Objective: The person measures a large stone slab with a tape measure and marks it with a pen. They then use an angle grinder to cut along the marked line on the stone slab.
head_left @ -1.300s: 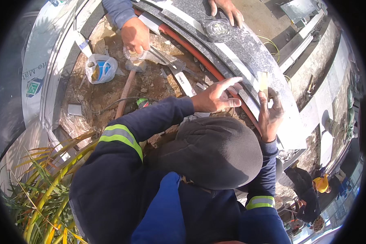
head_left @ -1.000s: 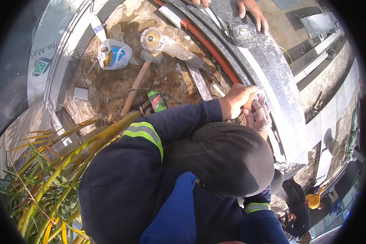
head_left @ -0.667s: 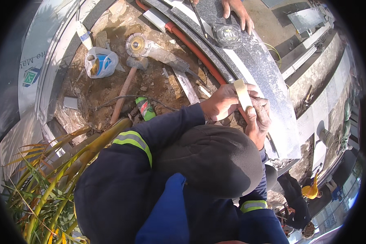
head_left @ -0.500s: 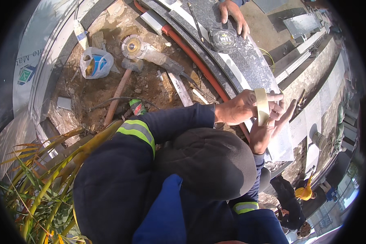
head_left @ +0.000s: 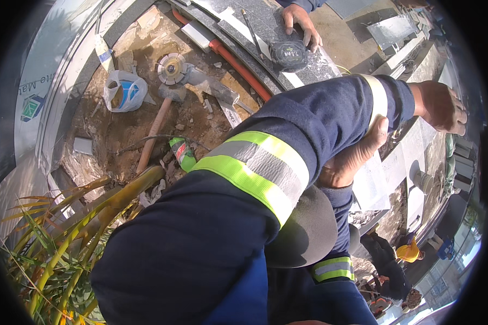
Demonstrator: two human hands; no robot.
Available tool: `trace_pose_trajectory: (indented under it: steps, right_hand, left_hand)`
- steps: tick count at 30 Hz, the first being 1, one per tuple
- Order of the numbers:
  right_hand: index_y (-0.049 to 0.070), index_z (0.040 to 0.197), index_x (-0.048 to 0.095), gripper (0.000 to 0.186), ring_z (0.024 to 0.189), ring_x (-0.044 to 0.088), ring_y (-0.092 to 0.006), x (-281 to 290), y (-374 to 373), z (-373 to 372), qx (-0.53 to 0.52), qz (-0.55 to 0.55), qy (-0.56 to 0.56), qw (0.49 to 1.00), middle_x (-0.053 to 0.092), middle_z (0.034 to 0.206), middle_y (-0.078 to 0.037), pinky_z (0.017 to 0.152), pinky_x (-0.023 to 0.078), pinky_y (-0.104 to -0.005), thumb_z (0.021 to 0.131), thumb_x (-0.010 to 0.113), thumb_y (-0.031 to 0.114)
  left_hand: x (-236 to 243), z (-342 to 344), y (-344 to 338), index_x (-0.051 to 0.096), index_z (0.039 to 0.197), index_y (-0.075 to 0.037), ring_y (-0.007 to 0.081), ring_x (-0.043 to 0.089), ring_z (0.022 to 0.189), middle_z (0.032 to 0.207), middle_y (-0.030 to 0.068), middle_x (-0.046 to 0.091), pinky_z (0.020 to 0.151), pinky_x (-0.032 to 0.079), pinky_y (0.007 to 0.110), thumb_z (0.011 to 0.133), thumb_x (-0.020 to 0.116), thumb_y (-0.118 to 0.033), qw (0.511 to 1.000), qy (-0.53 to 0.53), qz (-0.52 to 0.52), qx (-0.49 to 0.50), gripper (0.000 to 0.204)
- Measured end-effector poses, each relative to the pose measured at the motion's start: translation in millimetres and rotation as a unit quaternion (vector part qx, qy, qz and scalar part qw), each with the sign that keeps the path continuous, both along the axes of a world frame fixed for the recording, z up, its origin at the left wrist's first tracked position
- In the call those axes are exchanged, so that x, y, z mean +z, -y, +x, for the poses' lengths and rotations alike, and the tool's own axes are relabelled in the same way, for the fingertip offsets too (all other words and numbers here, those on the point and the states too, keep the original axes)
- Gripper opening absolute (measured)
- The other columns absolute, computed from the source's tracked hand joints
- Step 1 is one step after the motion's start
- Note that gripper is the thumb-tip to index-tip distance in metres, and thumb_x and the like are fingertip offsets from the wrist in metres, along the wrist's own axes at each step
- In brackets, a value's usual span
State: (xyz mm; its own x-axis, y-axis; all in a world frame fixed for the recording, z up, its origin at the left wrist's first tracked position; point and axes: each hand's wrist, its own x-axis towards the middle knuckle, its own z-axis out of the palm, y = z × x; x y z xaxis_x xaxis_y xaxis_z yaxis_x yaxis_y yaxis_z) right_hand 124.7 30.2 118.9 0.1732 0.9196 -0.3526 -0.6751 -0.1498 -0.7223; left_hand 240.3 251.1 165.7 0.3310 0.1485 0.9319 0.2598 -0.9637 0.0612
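A cream tape roll (head_left: 376, 100) encircles my left sleeve near the wrist. My left hand (head_left: 442, 107) reaches far right, past the stone slab, fingers curled in with nothing seen in them. From below, my right hand (head_left: 358, 154) grips the roll; its thumb presses the lower edge and the other fingers are hidden behind my left forearm. Beyond my arm, a dark tape measure (head_left: 289, 56) sits on the speckled grey slab (head_left: 265, 24). Another person's hand (head_left: 302, 24) rests on the slab beside it.
A pencil (head_left: 250, 30) lies on the slab, next to an orange pipe (head_left: 238, 67). On the dirt are an angle grinder (head_left: 200, 81), a wooden-handled hammer (head_left: 156, 130), a plastic bag (head_left: 126, 92) and a green can (head_left: 182, 154). Palm stems (head_left: 92, 211) stand at lower left. People work at lower right.
The tape roll has passed from around my left fingers onto my left sleeve. My left arm has stretched up and right, its fingers now curled; my right hand still holds the roll.
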Motion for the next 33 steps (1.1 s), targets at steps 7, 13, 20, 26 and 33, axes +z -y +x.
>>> trace_pose_trajectory:
  steps: [7,13,20,26,33]
  right_hand:
    - [-0.009,0.144,0.052,0.073,0.121,0.065,-0.0298,-61.8,23.2,23.0,0.21,0.058,0.447,0.868,0.063,0.131,-0.022,0.102,0.054,-0.0434,0.092,0.083,0.033]
    - [-0.006,0.134,0.062,0.062,0.103,0.072,-0.0297,-72.3,-3.8,66.8,0.223,0.116,0.646,0.721,0.067,0.117,-0.02,0.086,0.06,-0.0407,0.092,0.081,0.035]
    - [-0.001,0.138,0.061,0.068,0.12,0.065,-0.0347,-49.7,-35.2,47.9,0.24,0.181,0.676,0.673,0.064,0.129,-0.021,0.101,0.053,-0.0467,0.086,0.086,0.035]
    - [-0.003,0.149,0.051,0.089,0.134,0.056,-0.0326,-48.9,-45.8,36.4,0.315,0.194,0.432,0.823,0.055,0.146,-0.022,0.112,0.045,-0.0448,0.09,0.077,0.058]
    - [0.001,0.141,0.053,0.05,0.121,0.061,-0.0271,-88.1,28.9,-27.5,0.003,-0.067,0.088,0.994,0.063,0.13,-0.013,0.108,0.047,-0.0414,0.114,0.042,0.041]
  left_hand:
    - [-95.3,-211.8,43.7,0.072,0.099,-0.013,0.023,0.069,0.079,0.087,0.0015,0.068,0.074,0.052,0.039,0.086,0.075,-0.017,0.981,0.101,-0.103,0.127,0.015]
    - [-161.7,-303.2,147.4,0.06,0.137,0.001,0.0389,0.053,0.121,0.131,0.0218,0.054,0.103,0.041,0.051,0.084,0.081,-0.055,0.841,-0.11,-0.39,0.359,0.08]
    - [-161.2,-289.7,115.4,0.057,0.137,0.004,0.0395,0.056,0.12,0.125,0.0229,0.055,0.101,0.046,0.051,0.075,0.087,-0.052,0.816,-0.162,-0.445,0.332,0.089]
    - [-105.1,-292.5,148.3,0.058,0.138,-0.002,0.0385,0.058,0.117,0.128,0.0226,0.052,0.097,0.055,0.047,0.058,0.098,-0.035,0.924,-0.167,-0.34,-0.045,0.095]
    - [-138.2,-244.4,224.4,0.051,0.147,0.002,0.0221,0.054,0.132,0.136,0.0154,0.06,0.111,0.042,0.037,0.1,0.059,-0.05,0.628,0.298,-0.701,-0.157,0.07]
